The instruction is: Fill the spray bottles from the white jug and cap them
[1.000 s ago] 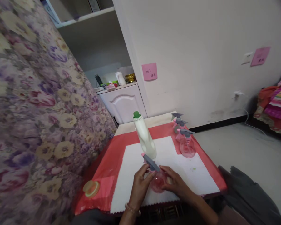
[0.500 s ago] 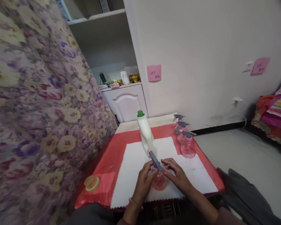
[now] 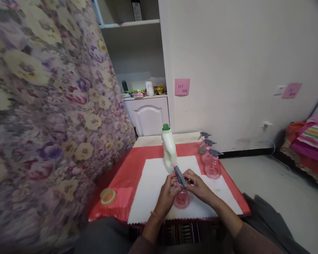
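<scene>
A clear pink spray bottle [image 3: 181, 200] with a grey trigger head stands on the white cloth [image 3: 145, 190] near the table's front. My left hand [image 3: 169, 190] has its fingers closed about the bottle's neck from the left. From the right, my right hand [image 3: 197, 185] pinches the spray head and collar; its fingertips are partly hidden behind the trigger. Just beyond the hands rises a pale green jug [image 3: 169, 148] with a green cap in its mouth. Several more spray bottles, the nearest a pink one [image 3: 213, 170], form a row on the right.
At the left of the red-covered table [image 3: 122, 176] sits a round yellowish tape roll [image 3: 108, 196]. A floral curtain [image 3: 55, 123] hangs close on the left. Behind the table are a white cabinet [image 3: 149, 113] and a wall; a bed with folded cloths [image 3: 312, 141] is at far right.
My right hand has closed in on the spray head, its fingers now nearer together. My left hand keeps its hold at the neck. The whole view has shifted slightly.
</scene>
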### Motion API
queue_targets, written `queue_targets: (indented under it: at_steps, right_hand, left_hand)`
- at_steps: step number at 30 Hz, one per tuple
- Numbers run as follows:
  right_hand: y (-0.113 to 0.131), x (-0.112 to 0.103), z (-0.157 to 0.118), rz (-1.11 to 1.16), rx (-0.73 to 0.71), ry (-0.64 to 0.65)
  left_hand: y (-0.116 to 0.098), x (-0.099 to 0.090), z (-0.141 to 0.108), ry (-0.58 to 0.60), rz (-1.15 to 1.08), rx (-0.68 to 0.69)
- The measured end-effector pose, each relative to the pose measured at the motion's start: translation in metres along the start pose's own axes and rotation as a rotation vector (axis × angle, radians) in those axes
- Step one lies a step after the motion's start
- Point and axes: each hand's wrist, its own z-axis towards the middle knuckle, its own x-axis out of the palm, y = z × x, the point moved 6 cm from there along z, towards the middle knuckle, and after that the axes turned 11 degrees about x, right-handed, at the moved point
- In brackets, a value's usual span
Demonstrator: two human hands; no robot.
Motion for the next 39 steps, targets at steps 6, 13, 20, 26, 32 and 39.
queue_targets:
  at_steps: [6, 13, 20, 26, 32, 39]
  right_hand:
    - [-0.004, 0.002, 0.001, -0.032, 0.017, -0.167]
    - [-0.011, 0.007, 0.0, -0.019, 0.079, -0.369]
    - [-0.004, 0.005, 0.0, 0.013, 0.019, -0.213]
    - [-0.008, 0.007, 0.001, 0.008, 0.011, -0.247]
    - [-0.011, 0.012, 0.002, -0.006, 0.004, -0.258]
    - [-0.007, 0.013, 0.0, -0.031, -0.054, -0.273]
  left_hand:
    - [0.003, -0.001, 0.002, -0.003, 0.035, 0.016]
    - [0.003, -0.001, 0.0, -0.036, 0.084, 0.023]
    - [0.001, 0.0, -0.006, -0.149, 0.199, 0.004]
    - [-0.003, -0.001, -0.007, -0.14, 0.219, -0.002]
    - [-0.026, -0.013, -0.01, -0.073, 0.207, 0.04]
    - [-0.049, -0.007, 0.008, -0.078, 0.368, -0.039]
